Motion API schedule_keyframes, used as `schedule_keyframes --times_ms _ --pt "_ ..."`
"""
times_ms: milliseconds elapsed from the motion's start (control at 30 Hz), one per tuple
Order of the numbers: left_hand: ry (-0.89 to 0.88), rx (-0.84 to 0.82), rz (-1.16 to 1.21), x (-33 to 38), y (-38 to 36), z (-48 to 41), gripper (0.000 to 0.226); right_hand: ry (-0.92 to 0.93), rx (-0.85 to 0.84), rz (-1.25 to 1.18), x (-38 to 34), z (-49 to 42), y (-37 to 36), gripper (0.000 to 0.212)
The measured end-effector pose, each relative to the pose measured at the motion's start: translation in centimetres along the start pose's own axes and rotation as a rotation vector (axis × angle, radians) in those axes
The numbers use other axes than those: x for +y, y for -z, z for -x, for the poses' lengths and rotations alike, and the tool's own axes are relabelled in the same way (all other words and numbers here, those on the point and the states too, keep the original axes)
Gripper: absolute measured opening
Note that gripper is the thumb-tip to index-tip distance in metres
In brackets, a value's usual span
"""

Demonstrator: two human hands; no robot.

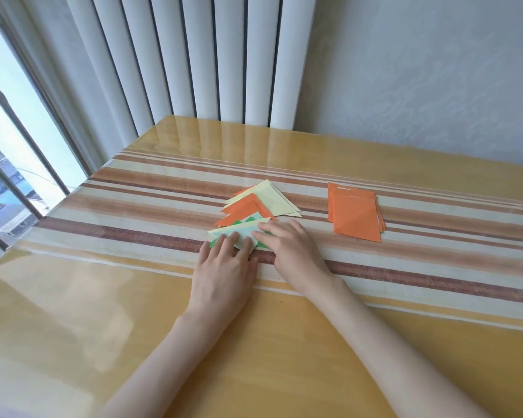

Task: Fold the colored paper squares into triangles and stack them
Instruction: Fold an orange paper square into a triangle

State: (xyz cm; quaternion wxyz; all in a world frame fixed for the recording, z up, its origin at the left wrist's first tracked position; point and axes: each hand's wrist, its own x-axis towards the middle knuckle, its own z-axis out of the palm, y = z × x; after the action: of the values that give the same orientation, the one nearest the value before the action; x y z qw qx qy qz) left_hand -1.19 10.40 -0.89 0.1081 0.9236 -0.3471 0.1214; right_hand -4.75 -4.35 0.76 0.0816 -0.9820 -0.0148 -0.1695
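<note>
A pale green paper [242, 233] with darker green marks lies folded on the striped cloth. My left hand [225, 267] presses its near left part with straight fingers. My right hand [287, 244] lies flat on its right part, fingers pointing left. Just behind it sits a loose pile of folded triangles: an orange triangle [244, 209] and a pale yellow triangle [273, 198] overlap. To the right lies a stack of orange paper squares [355, 215], untouched by either hand.
The wooden table [73, 327] has a glossy cover and a striped runner [435, 267] across its middle. White radiator columns [194, 55] stand behind the far edge. A barred window [12, 146] is at the left.
</note>
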Motion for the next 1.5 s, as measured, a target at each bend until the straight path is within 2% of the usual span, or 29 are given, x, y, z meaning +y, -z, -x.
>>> schedule_keyframes --times_ms 67,133,233,300,333,467,600,700,767,833,867,900,933,1000,1067,1100,1133,1200,1233,1367,1433,1500 --pt "0.003 -0.015 0.001 0.2 0.1 0.1 0.045 -0.065 -0.150 -0.044 0.4 0.6 0.6 0.067" --pt "0.038 -0.006 0.006 0.4 0.2 -0.1 0.044 -0.083 -0.165 -0.065 1.1 0.8 1.0 0.061" --pt "0.162 0.006 0.112 0.5 0.6 -1.2 0.037 -0.260 0.089 -0.130 3.9 2.1 2.5 0.042" --pt "0.254 0.030 0.226 0.2 0.5 -1.6 0.025 -0.390 0.237 -0.084 6.7 3.5 3.6 0.031" --pt "0.275 0.047 0.251 0.2 0.4 -1.5 0.023 -0.458 0.213 -0.049 8.0 4.1 4.1 0.034" --pt "0.279 0.077 0.222 0.5 -0.4 -1.1 0.020 -0.702 -0.126 -0.044 10.7 5.5 4.2 0.083" --pt "0.260 0.092 0.187 0.5 -0.8 -1.1 0.018 -0.775 -0.146 -0.022 10.5 4.9 3.3 0.091" --pt "0.267 0.089 0.175 0.5 -0.9 -1.2 0.017 -0.703 -0.063 0.169 10.2 4.9 2.8 0.072" --pt "0.265 0.110 0.185 0.6 -0.9 -1.3 0.016 -0.572 0.098 0.239 9.7 5.1 2.5 0.041" --pt "0.231 0.156 0.178 0.6 -0.9 -1.2 0.016 -0.486 0.276 0.206 9.2 5.3 2.4 0.014" --pt "0.208 0.183 0.172 0.6 -0.9 -1.2 0.017 -0.481 0.343 0.198 9.1 5.6 2.5 0.008" --pt "0.184 0.212 0.170 0.7 -0.9 -1.1 0.017 -0.483 0.392 0.185 8.9 5.8 2.7 0.012" --pt "0.156 0.248 0.172 0.7 -0.8 -1.0 0.017 -0.457 0.447 0.153 8.7 6.0 2.9 0.018" --pt "0.087 0.329 0.194 1.2 -0.4 -0.7 0.023 -0.376 0.604 0.019 7.3 6.7 4.5 0.014" --pt "0.013 0.399 0.253 2.3 0.6 -0.3 0.033 -0.432 0.755 -0.208 5.4 7.4 6.5 0.034" --pt "-0.022 0.427 0.288 3.1 1.2 0.0 0.032 -0.505 0.776 -0.334 4.6 7.8 7.2 0.042" --pt "-0.061 0.449 0.323 4.0 1.8 0.3 0.029 -0.572 0.764 -0.461 3.7 8.3 7.7 0.042" --pt "-0.161 0.453 0.396 5.8 2.7 1.2 0.024 -0.723 0.661 -0.707 2.8 9.3 7.8 0.022" --pt "-0.225 0.423 0.432 6.6 3.0 1.7 0.025 -0.803 0.599 -0.797 2.6 9.9 7.6 0.025" --pt "-0.448 0.155 0.439 8.2 2.7 3.8 0.044 -0.891 0.475 -0.920 2.4 12.3 6.3 0.050" --pt "-0.480 0.091 0.363 8.2 1.8 4.1 0.051 -0.903 0.450 -0.985 2.2 13.1 6.0 0.047" --pt "-0.491 0.090 0.300 8.2 1.1 4.2 0.042 -0.945 0.362 -1.068 2.0 13.7 6.1 0.036"
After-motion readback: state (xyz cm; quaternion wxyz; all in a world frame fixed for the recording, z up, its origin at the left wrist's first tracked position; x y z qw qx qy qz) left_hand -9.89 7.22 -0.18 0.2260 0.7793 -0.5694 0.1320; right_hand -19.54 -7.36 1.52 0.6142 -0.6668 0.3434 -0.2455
